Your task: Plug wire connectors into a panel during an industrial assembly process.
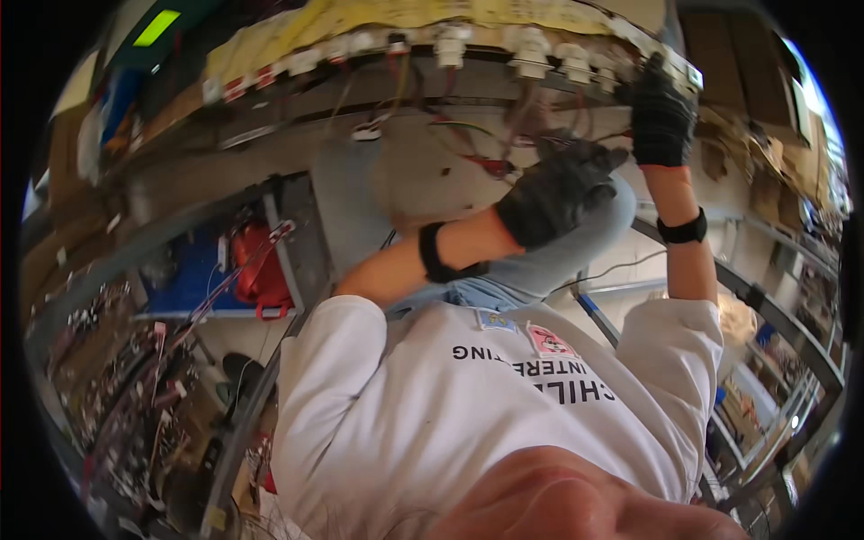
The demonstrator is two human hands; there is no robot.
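Both of my hands wear black gloves. My right hand (664, 117) is raised to the right end of a yellow-covered board (360, 20), its fingers closed by the white connectors there; what they grip is hidden. Lower and to the left, my left hand (556, 196) is closed, with its fingertips pointing right, toward the right hand. Whatever it holds cannot be made out. White plug connectors (529, 56) line the board's near edge, with thin coloured wires (580, 117) hanging from several. A red-and-yellow wire bundle (490, 166) lies just left of my left hand.
My knee (607, 216) is bent under the hands. At left, a metal frame (286, 238) stands beside a blue panel (193, 274) and a red bag-like item (256, 265). Bundles of wires (157, 423) fill the lower left. Metal rails (783, 328) and cardboard (765, 81) are at right.
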